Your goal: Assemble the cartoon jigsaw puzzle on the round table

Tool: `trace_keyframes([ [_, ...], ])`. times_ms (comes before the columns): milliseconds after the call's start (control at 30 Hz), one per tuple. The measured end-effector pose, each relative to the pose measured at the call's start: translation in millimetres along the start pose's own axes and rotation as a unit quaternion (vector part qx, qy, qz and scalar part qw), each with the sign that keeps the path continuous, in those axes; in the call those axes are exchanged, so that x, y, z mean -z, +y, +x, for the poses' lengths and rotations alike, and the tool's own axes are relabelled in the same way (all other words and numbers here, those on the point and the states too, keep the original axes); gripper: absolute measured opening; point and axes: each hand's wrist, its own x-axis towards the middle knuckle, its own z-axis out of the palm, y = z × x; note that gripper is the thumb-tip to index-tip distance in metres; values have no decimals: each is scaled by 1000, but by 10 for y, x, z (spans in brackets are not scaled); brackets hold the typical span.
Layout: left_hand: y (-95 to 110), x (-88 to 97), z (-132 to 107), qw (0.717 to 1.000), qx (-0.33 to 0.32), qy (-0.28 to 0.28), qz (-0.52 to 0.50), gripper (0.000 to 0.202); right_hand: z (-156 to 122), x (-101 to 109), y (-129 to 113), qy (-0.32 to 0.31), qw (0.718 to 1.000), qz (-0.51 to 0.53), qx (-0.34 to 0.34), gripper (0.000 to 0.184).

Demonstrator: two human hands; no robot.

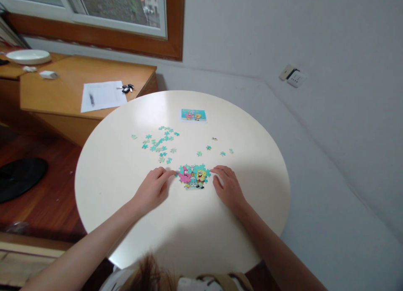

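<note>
A partly assembled jigsaw puzzle [193,177] lies flat on the white round table [189,228], showing a pink starfish, a pale figure and a yellow sponge character on teal. My left hand [154,184] rests at its left side, index fingertip touching the edge pieces and the other fingers loosely bent. On the opposite side is my right hand [228,184], its index fingertip at the right edge and the thumb held apart. Neither hand grasps anything that I can see. Loose teal jigsaw pieces [160,143] are scattered beyond the left hand.
A small picture card [193,115] lies toward the far side of the table. Several single pieces, one at the right [223,154], sit beyond the puzzle. A wooden desk [72,73] at the left bears paper [105,96], keys [127,88] and a white dish [28,56].
</note>
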Motion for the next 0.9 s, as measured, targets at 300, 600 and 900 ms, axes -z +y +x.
trace_keyframes([
  [300, 9, -23, 8, 997, -23, -24, 68, 37, 14, 17, -16, -13, 1000, 2, 6, 28],
  [600, 5, -14, -32, 1000, 12, 10, 16, 48, 2, 7, 0, -15, 1000, 6, 2, 29],
  [900, 12, -14, 5, 995, -39, -37, 89, 43, 5, 6, -9, -13, 1000, 2, 12, 27],
])
